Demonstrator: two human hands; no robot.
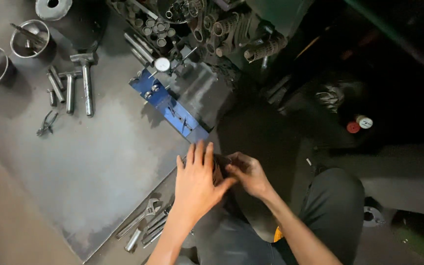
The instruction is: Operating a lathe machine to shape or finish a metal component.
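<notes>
From the head camera I look straight down at a worker seated at the near edge of a grey steel plate counter (pixel 89 162), both hands closed in around a small dark round metal part (pixel 220 162) held just off the counter's near right corner, above the lap. My left hand (pixel 196 179) lies flat over the part, fingers straight and together, palm down, pressing rather than gripping. My right hand (pixel 249 174) curls around it from the other side, fingers bent and thumb tucked in against the left palm. The part is almost wholly covered, so I can say only that it looks ring-like or cylindrical; its exact shape I cannot tell.

As for progress, I judge the work to be mid-step: the piece is in hand and off the counter, not yet set on the long blue metal fixture with a white dial gauge (pixel 169 105) that lies just beyond the fingertips, toward the counter's far right edge. The tools appear untouched: a silver adjustable wrench (pixel 141 218) and loose steel rods at the near edge by my left forearm, grey steel T-shaped pins (pixel 85 81) and small pliers (pixel 46 122) toward the far left, two round metal bowls (pixel 11 51) at the far left corner.
</notes>
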